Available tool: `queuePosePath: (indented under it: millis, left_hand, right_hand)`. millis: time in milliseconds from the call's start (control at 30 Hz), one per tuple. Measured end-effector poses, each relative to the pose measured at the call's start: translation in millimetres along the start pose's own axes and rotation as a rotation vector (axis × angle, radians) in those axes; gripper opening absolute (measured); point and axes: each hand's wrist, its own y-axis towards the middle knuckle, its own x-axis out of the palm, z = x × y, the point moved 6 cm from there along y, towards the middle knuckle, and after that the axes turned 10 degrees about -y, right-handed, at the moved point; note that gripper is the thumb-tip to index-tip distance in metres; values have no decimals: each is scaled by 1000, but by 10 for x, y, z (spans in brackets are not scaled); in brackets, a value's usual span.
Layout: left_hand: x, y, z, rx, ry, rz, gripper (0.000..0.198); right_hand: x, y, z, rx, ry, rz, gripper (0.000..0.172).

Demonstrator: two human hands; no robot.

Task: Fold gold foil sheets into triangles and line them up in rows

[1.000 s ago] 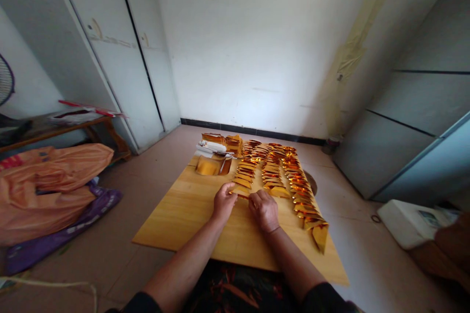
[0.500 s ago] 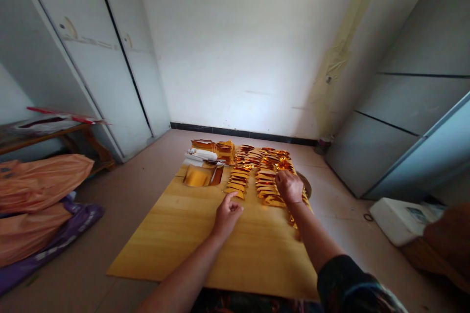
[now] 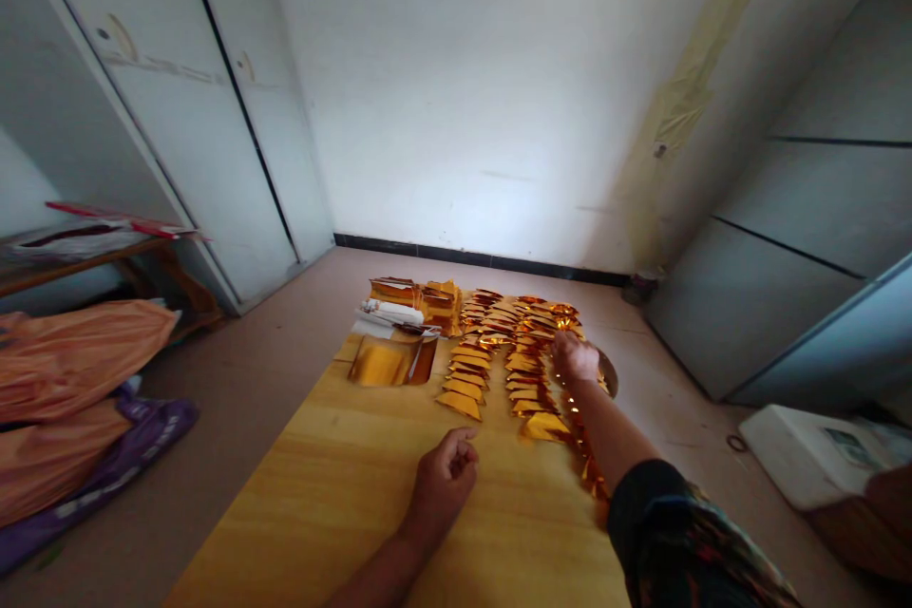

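Note:
On a wooden board (image 3: 342,465), folded gold foil paper pieces (image 3: 466,389) lie overlapping in rows. My left hand (image 3: 443,483) hovers over the bare wood just in front of the nearest pieces. Its fingers are loosely curled with a gap to the thumb, and nothing shows in them. My right hand (image 3: 579,359) is closed at the right edge of the rows, above a strip of shiny gold pieces (image 3: 591,473) running down the board's right side. Its fingertips face away, so what they grip is hidden.
A stack of flat gold sheets (image 3: 389,363) lies at the board's left, with a white bundle (image 3: 390,312) behind it. Beyond the right edge shows part of a round brown object (image 3: 608,372). A white box (image 3: 802,456) stands right, orange and purple bags (image 3: 78,361) left.
My right hand has moved slightly right and away from the nearer foil rows. My left hand has drawn back from the closest piece. The view has shifted a little.

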Motion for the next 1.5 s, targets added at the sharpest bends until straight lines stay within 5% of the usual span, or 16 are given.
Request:
queuePosePath:
  millis: [800,1500]
  left_hand:
    - [-6,-75,28,-42,-2,-2,26]
    - [-1,-72,7,1,10,-20,25]
  right_hand:
    - [319,212,1,96,-32,-51,24]
    - [215,152,-23,111,-7,-139,22]
